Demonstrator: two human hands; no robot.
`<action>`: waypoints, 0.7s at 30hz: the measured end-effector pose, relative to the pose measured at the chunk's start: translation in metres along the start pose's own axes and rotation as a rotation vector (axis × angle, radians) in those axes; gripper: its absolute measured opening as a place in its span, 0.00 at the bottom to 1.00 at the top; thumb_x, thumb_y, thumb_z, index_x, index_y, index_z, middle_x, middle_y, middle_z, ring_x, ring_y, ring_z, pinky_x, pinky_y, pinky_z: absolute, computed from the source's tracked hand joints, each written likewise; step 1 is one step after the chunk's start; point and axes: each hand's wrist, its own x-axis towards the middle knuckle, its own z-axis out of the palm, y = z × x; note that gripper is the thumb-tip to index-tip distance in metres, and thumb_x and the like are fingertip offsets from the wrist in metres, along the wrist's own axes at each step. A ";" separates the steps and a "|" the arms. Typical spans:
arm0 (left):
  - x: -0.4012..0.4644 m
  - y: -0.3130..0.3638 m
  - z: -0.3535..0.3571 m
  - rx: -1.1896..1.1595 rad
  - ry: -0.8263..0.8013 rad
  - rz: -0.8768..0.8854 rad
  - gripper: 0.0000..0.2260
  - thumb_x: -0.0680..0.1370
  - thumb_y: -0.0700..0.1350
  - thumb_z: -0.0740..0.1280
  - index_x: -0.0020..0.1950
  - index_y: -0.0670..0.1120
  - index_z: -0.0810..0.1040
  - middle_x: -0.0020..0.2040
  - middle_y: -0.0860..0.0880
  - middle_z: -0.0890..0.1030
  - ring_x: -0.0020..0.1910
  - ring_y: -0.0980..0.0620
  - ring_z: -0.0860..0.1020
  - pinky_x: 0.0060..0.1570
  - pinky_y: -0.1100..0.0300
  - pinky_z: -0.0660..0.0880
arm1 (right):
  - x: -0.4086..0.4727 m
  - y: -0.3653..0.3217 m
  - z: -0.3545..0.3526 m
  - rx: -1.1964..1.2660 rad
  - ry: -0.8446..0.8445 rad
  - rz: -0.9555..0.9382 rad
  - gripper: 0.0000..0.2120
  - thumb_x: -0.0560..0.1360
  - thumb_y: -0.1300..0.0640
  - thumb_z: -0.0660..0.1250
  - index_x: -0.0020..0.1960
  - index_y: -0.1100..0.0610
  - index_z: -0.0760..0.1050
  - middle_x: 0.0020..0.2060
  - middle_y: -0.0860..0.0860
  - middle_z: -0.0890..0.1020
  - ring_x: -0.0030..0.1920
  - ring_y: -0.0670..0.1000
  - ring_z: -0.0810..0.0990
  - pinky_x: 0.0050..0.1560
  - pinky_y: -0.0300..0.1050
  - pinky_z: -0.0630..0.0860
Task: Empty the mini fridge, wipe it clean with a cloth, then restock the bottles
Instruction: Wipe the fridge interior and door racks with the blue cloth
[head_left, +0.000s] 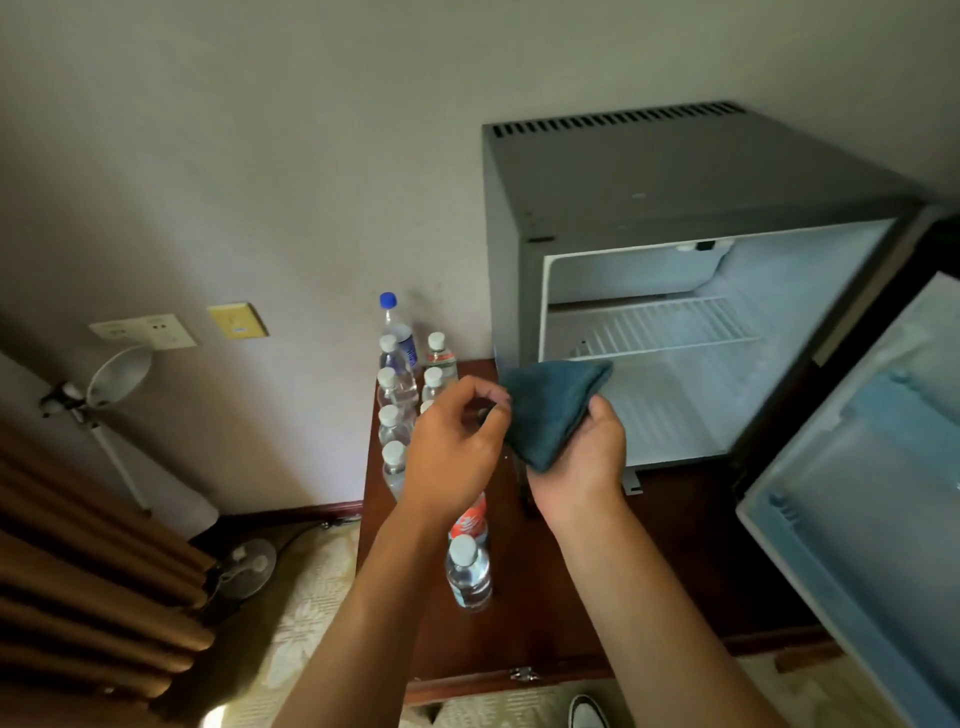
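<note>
The grey mini fridge (675, 187) stands on a dark wooden cabinet (649, 571), its door (852, 493) swung open to the right. Inside I see only a white wire shelf (670, 325) and bare white walls. My right hand (582, 462) grips a folded teal cloth (550, 405) in front of the fridge's lower left corner. My left hand (457, 441) hovers beside it, fingers loosely curled, fingertips near the cloth's left edge. Several clear water bottles (397, 389) stand in rows on the cabinet's left side, one with a blue cap (388, 300). A red-labelled bottle (470, 519) and another water bottle (467, 571) stand nearer me.
A wall with sockets (145, 330) and a yellow plate (238, 320) is behind the cabinet. A white lamp (119, 374) leans at the left above brown curtains (78, 571). A small fan (247, 566) lies on the patterned carpet. A shoe tip (587, 712) shows below.
</note>
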 end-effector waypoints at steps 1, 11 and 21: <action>0.003 -0.001 0.005 0.016 -0.006 -0.010 0.04 0.79 0.40 0.66 0.49 0.47 0.81 0.47 0.56 0.82 0.47 0.62 0.80 0.49 0.64 0.78 | 0.006 -0.005 -0.004 -0.011 0.014 -0.020 0.20 0.82 0.47 0.54 0.63 0.56 0.77 0.55 0.59 0.84 0.56 0.59 0.82 0.59 0.54 0.77; 0.057 0.005 0.043 0.022 0.110 -0.208 0.08 0.79 0.45 0.67 0.57 0.54 0.74 0.54 0.56 0.80 0.55 0.55 0.79 0.57 0.48 0.79 | 0.061 -0.064 -0.010 -0.230 0.036 -0.050 0.15 0.81 0.45 0.60 0.55 0.54 0.80 0.53 0.55 0.84 0.55 0.55 0.81 0.58 0.51 0.76; 0.103 0.008 0.084 0.022 0.177 -0.200 0.19 0.80 0.54 0.66 0.70 0.56 0.70 0.58 0.56 0.80 0.57 0.57 0.79 0.62 0.51 0.76 | 0.110 -0.075 0.018 -0.656 -0.209 -0.223 0.21 0.85 0.50 0.52 0.76 0.49 0.63 0.69 0.48 0.72 0.67 0.49 0.73 0.66 0.44 0.69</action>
